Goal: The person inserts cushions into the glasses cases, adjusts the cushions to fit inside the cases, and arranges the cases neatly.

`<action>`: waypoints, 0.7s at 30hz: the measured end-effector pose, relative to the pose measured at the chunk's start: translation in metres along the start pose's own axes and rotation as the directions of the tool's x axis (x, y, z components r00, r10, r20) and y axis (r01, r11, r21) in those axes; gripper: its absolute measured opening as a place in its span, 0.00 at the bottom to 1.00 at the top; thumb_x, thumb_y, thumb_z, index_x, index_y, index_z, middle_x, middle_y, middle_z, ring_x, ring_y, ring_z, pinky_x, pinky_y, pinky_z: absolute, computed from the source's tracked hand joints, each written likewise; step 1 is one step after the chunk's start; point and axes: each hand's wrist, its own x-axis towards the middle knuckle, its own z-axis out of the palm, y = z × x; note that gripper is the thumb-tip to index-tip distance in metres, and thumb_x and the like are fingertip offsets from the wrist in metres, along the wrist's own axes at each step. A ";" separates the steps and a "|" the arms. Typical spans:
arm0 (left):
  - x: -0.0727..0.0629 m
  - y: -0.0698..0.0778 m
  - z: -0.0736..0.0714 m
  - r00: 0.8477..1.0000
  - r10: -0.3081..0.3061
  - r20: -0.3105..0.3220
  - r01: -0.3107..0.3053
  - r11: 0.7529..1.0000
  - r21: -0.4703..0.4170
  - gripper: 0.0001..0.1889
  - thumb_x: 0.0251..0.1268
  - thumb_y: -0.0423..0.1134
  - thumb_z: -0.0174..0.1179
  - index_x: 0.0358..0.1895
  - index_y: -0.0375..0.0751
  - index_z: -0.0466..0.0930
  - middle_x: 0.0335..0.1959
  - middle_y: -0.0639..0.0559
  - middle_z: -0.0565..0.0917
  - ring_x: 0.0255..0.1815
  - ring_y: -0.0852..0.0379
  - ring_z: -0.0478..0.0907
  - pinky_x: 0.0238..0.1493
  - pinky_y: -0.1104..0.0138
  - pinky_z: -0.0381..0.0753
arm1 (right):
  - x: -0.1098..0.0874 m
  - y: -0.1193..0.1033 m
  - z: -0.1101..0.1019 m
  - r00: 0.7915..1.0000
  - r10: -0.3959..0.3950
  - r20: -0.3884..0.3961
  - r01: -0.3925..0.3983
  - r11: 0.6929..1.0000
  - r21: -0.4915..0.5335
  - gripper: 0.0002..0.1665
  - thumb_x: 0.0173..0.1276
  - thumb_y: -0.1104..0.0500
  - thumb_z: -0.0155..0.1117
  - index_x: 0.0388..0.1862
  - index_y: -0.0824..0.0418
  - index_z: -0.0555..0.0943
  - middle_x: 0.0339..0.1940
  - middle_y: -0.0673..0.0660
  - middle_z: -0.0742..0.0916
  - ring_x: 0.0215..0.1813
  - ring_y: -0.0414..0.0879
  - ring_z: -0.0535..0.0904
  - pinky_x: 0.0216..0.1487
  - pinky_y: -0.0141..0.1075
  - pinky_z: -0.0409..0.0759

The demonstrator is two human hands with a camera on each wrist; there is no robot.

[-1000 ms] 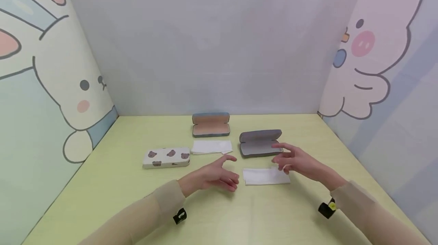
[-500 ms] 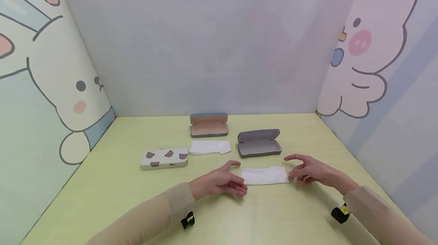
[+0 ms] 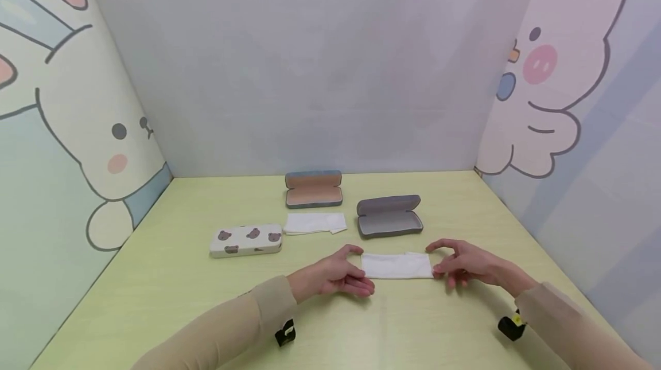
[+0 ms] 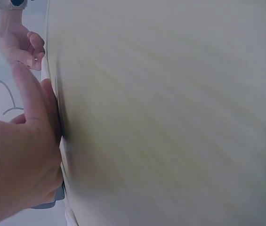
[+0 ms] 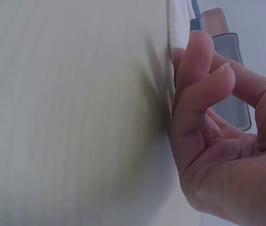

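Observation:
A folded white cloth (image 3: 396, 265) lies flat on the table in front of me in the head view. My left hand (image 3: 338, 274) is at its left end, with fingers stretched along the edge. At the right end is my right hand (image 3: 467, 264), its fingers bent and spread towards two corners. In the right wrist view, the fingertips of the right hand (image 5: 217, 127) meet the cloth's edge (image 5: 179, 23). The left wrist view shows the left hand (image 4: 24, 146) low against the table, its contact with the cloth hidden. No firm pinch is visible on either side.
Behind the cloth stands an open grey glasses case (image 3: 389, 222). Farther back is an open blue case with a pinkish lining (image 3: 314, 195), with another folded white cloth (image 3: 315, 222) before it. A bear-patterned case (image 3: 247, 241) lies closed at the left.
Both hands have come to the ends of the near cloth. My right hand first moved right, off the cloth, then drew in to its right edge; my left moved right to the left edge.

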 end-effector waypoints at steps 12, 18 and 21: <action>0.008 -0.003 -0.002 1.000 0.014 0.010 -0.014 1.000 -0.012 0.24 0.69 0.24 0.46 0.64 0.43 0.54 0.36 0.29 0.85 0.30 0.47 0.86 0.42 0.54 0.85 | 0.005 0.002 0.007 1.000 0.020 0.004 -0.020 0.999 0.038 0.35 0.66 0.59 0.64 0.65 0.68 0.58 0.32 0.58 0.89 0.20 0.40 0.80 0.20 0.29 0.74; 0.010 -0.001 0.003 0.999 0.021 -0.027 -0.021 1.000 0.003 0.17 0.70 0.25 0.47 0.57 0.40 0.58 0.31 0.32 0.86 0.27 0.48 0.86 0.40 0.54 0.85 | 0.007 0.001 0.009 1.000 0.002 -0.007 -0.002 1.000 0.019 0.33 0.68 0.59 0.62 0.62 0.71 0.59 0.30 0.56 0.89 0.20 0.41 0.80 0.21 0.29 0.74; 0.011 0.001 0.006 0.999 0.016 -0.051 -0.016 1.000 0.009 0.15 0.70 0.25 0.47 0.56 0.39 0.59 0.30 0.32 0.86 0.26 0.48 0.86 0.39 0.55 0.85 | 0.008 0.000 0.011 1.000 -0.001 -0.018 0.001 1.000 0.017 0.31 0.69 0.59 0.62 0.61 0.71 0.59 0.29 0.56 0.88 0.20 0.41 0.80 0.21 0.29 0.76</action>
